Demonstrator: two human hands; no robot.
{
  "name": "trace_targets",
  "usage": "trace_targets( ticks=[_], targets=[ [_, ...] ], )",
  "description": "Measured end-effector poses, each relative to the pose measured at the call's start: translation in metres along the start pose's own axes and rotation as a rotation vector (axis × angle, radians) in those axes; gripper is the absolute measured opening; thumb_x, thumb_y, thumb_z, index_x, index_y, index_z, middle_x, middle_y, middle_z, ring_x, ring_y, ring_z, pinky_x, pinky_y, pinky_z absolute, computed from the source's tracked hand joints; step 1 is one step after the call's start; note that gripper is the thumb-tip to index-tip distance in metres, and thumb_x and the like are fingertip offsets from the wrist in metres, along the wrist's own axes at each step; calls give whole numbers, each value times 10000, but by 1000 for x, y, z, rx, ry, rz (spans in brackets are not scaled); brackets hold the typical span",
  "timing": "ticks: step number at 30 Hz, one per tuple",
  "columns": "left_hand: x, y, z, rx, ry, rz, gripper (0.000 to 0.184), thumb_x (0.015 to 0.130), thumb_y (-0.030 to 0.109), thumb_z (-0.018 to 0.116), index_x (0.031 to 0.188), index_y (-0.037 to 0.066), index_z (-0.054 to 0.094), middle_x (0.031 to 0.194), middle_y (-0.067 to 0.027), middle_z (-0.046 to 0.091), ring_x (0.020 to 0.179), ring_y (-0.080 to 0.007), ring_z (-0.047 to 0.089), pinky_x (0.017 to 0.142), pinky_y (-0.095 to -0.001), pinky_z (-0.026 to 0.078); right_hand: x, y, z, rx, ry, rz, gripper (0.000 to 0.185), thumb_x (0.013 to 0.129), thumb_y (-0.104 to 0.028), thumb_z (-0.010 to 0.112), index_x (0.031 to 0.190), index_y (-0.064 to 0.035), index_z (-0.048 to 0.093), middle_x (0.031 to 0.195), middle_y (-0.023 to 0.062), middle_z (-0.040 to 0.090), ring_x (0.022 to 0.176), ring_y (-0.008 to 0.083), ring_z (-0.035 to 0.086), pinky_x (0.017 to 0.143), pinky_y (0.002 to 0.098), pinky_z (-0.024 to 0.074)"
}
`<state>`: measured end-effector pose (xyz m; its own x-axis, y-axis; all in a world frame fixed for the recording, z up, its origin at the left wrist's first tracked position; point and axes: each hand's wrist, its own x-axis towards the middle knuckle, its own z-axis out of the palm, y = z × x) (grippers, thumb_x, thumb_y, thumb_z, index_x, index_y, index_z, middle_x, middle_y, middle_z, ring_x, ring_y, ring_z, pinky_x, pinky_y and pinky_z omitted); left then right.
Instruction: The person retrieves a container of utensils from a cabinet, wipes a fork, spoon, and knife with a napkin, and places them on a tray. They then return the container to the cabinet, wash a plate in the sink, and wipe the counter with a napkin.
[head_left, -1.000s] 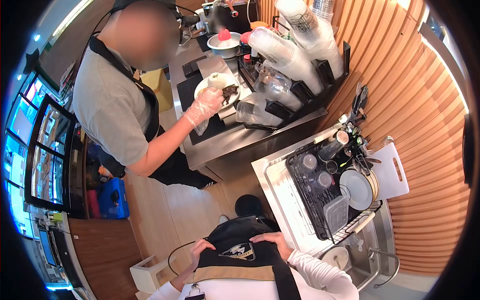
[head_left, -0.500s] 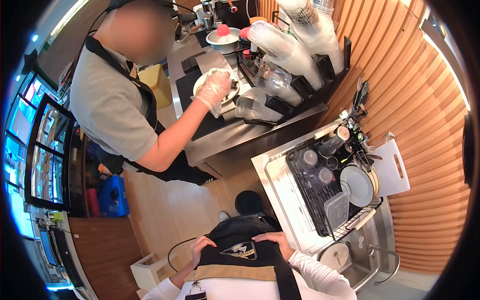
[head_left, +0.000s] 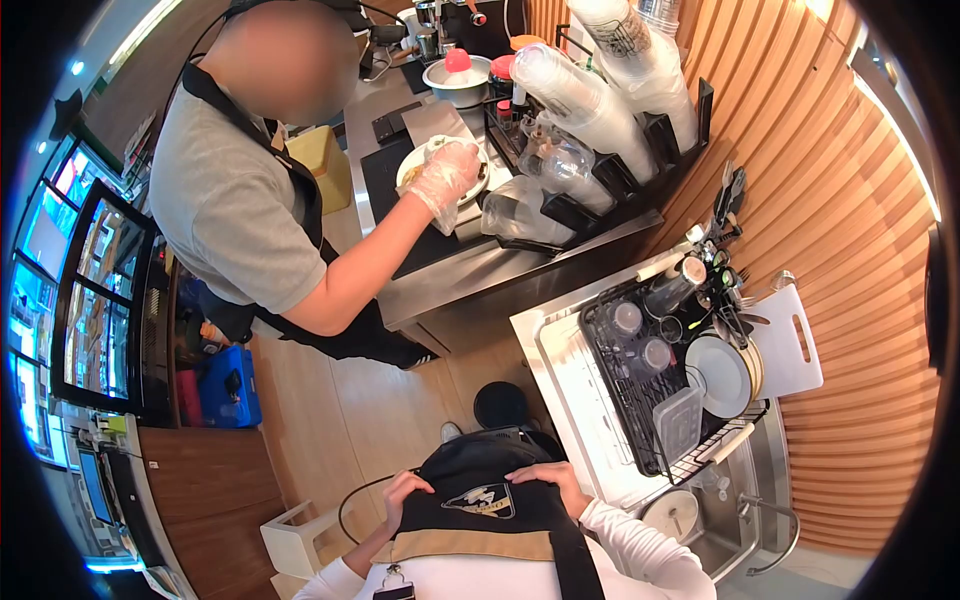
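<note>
My left hand (head_left: 405, 496) rests at the left edge of my black apron (head_left: 445, 465), its fingers bent against the cloth. My right hand (head_left: 555, 482) lies on the apron's right side, fingers stretched over the fabric. Between them is the apron's printed emblem (head_left: 480, 501). Neither hand shows an object in it. Across from me, a co-worker in a grey shirt (head_left: 225, 195) has a gloved hand (head_left: 448, 175) over a white plate (head_left: 407, 170) with food on it, on the steel counter (head_left: 420, 295).
Right of me stand a black dish rack (head_left: 625, 400) with cups and plates, a white cutting board (head_left: 785, 345) and a sink (head_left: 715, 540). Stacked plastic cups (head_left: 575, 100) line the counter. A black bin (head_left: 500, 405) and a white stool (head_left: 290, 545) are on the floor.
The co-worker's gloved hand has moved from the plate's near edge to over the food. The view has shifted slightly. My hands have stayed on the apron.
</note>
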<state>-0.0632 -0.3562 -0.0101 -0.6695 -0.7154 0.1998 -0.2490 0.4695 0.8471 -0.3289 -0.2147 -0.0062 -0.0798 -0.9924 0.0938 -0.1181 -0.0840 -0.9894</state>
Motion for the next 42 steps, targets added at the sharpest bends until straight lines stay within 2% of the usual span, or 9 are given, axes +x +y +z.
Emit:
trace_targets(
  ticks=[6,9,12,15,42],
  targets=[
    [-2,-2,3,6,54,-3,93,610,84,663,672,43,606,653,-58,553,636,-187,558,584,-268,420,4,0,-1,2,-7,-20,286,674,-80,690,943,1,633,996,137,653,927,261,639,834,315,492],
    [0,0,3,11,54,3,90,608,76,663,669,45,605,652,-58,556,628,-188,559,575,-268,420,5,-2,0,3,23,-30,262,667,-110,709,890,13,648,960,149,661,899,245,648,819,315,494],
    [3,4,0,7,24,1,93,605,77,668,666,47,604,653,-59,561,623,-189,561,571,-270,423,5,1,0,-8,24,-19,231,675,-79,694,881,17,649,955,149,662,890,239,650,811,309,498],
    [3,3,1,-13,47,17,100,599,80,673,663,49,603,655,-58,565,624,-188,562,572,-269,425,4,3,-1,-8,1,-5,283,672,-92,692,933,4,638,989,142,655,908,250,644,819,309,495],
    [2,-4,2,-2,89,16,83,611,89,668,639,50,599,635,-48,558,609,-182,557,562,-271,419,8,-2,4,-13,4,6,252,682,-77,676,914,11,636,982,144,656,902,247,646,816,308,498]
  ],
)
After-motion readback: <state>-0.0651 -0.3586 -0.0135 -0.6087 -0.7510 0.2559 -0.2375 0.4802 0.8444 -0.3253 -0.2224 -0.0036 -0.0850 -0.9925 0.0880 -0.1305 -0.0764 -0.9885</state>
